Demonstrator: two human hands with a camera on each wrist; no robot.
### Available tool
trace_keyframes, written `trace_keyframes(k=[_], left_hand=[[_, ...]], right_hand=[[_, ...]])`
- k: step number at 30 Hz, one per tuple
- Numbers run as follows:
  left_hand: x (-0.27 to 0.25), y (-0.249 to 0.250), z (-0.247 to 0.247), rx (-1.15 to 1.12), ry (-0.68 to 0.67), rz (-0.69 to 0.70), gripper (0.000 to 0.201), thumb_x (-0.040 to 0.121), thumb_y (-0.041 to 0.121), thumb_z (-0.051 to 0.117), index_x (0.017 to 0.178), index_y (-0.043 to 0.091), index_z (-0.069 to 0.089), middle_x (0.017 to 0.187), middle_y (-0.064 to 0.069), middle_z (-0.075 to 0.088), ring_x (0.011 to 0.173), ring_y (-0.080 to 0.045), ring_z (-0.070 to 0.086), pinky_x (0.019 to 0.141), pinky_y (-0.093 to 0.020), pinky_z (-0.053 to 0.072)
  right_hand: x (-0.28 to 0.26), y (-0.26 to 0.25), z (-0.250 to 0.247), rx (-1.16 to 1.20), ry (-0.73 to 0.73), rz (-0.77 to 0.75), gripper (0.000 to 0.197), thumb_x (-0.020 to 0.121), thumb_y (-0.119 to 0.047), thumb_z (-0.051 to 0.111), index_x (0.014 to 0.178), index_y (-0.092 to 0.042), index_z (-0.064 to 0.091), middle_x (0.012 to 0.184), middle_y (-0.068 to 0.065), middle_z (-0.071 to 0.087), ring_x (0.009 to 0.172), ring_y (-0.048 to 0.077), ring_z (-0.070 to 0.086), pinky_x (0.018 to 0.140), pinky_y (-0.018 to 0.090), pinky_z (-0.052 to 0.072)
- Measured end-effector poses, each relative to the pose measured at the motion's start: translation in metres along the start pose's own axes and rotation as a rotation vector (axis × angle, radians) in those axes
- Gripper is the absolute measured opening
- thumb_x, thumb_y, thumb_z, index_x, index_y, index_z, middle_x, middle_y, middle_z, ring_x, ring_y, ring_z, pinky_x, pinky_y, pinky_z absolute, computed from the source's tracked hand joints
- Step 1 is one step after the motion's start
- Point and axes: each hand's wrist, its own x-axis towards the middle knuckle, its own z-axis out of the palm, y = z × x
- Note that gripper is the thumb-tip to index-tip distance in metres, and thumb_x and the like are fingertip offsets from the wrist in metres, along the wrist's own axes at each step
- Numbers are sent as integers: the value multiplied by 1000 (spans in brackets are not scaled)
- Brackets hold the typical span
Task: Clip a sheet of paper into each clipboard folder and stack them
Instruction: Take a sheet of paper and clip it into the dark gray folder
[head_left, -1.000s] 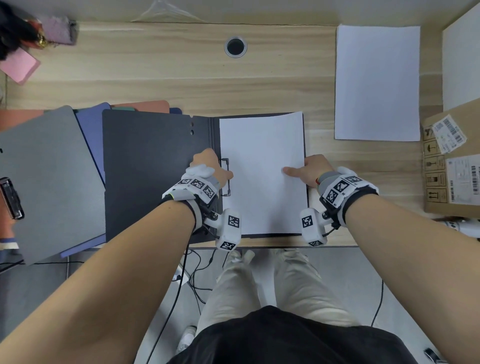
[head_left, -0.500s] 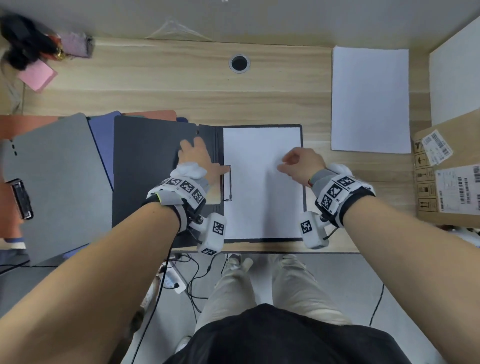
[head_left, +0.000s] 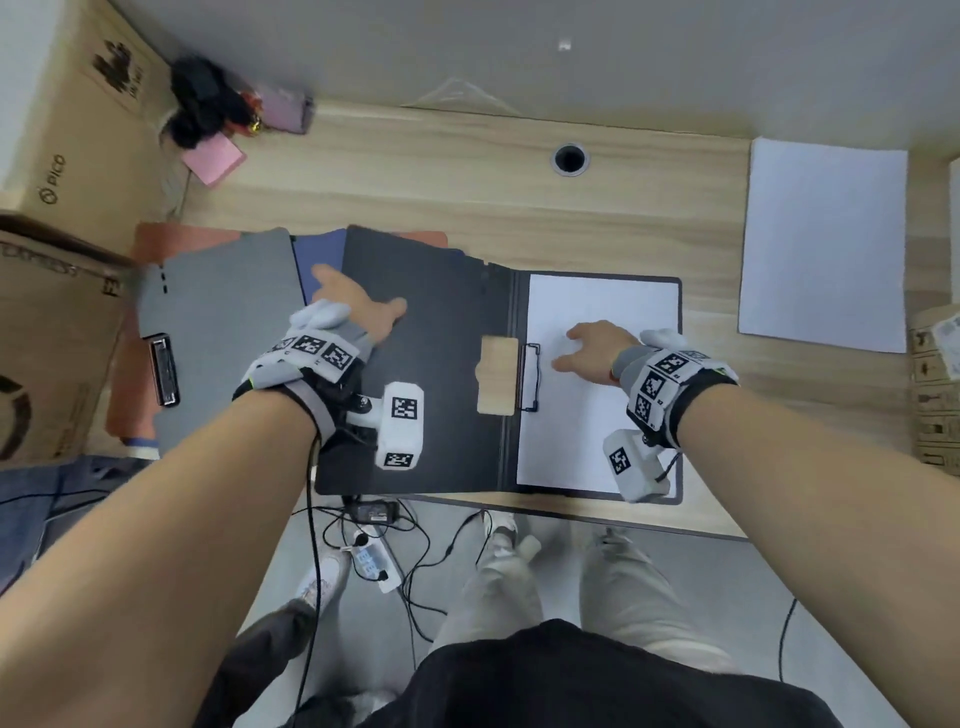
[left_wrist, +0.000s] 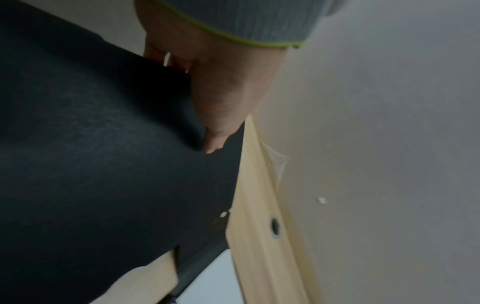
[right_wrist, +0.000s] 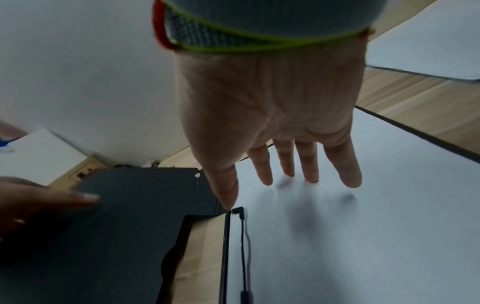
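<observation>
A black clipboard folder (head_left: 447, 374) lies open at the table's near edge. A white sheet (head_left: 597, 405) sits on its right half, under the wire clip (head_left: 530, 376) at the spine. My left hand (head_left: 358, 306) grips the left edge of the folder's cover (left_wrist: 103, 164), with the thumb on top and the fingers curled round the edge. My right hand (head_left: 587, 345) is open, its fingers (right_wrist: 309, 162) straight and spread just over the sheet (right_wrist: 363, 226). Its thumb tip is close to the clip's far end (right_wrist: 240, 211).
A grey folder (head_left: 218, 322) with a metal clip (head_left: 165, 369) lies at the left, over blue (head_left: 322, 260) and orange (head_left: 171, 239) folders. Loose white paper (head_left: 821, 244) lies at the right. Cardboard boxes stand far left (head_left: 62, 156) and far right (head_left: 935, 384). A cable hole (head_left: 570, 158) is in the back of the table.
My left hand left the clip and moved left to grip the cover's outer edge. My right hand slid from the sheet's right edge towards its middle and spread its fingers.
</observation>
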Motion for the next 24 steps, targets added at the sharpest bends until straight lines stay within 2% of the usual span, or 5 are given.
trace_keyframes(k=[3,6,12,20,24], left_hand=[[0,22,-16,-121,49,248,56,86,60,63,106,8,61,85,-7,65,73,-27,55,63,-36,42],[-30,64,-32,-175,-9,423,54,90,63,55,68,14,47,56,-2,51,59,-28,56,57,-32,41],[-84,133,-2,-363,-339,573,55,92,64,51,99,12,69,81,-12,75,70,-34,74,65,-38,62],[-62,128,89,-52,-377,366,66,88,42,69,142,10,46,130,-12,60,112,-32,62,93,-38,51],[-58,125,117,-78,-405,221,84,83,34,76,146,7,27,128,-13,55,98,-29,55,86,-38,51]], right_hand=[[-10,6,-6,188,-65,4,70,90,-56,56,149,-24,36,153,1,37,136,26,41,108,38,37],[-27,12,-20,457,-103,-17,70,85,-70,49,141,-28,45,146,-5,45,124,21,53,99,44,49],[-64,46,-63,1075,-53,-35,89,80,-85,23,120,-18,65,108,9,72,94,33,70,81,50,58],[-65,110,-53,1004,86,124,56,93,-69,28,120,-26,52,123,4,60,109,30,64,95,50,53],[-41,127,-29,853,46,177,64,97,-61,33,141,-16,42,128,6,51,117,27,56,100,46,50]])
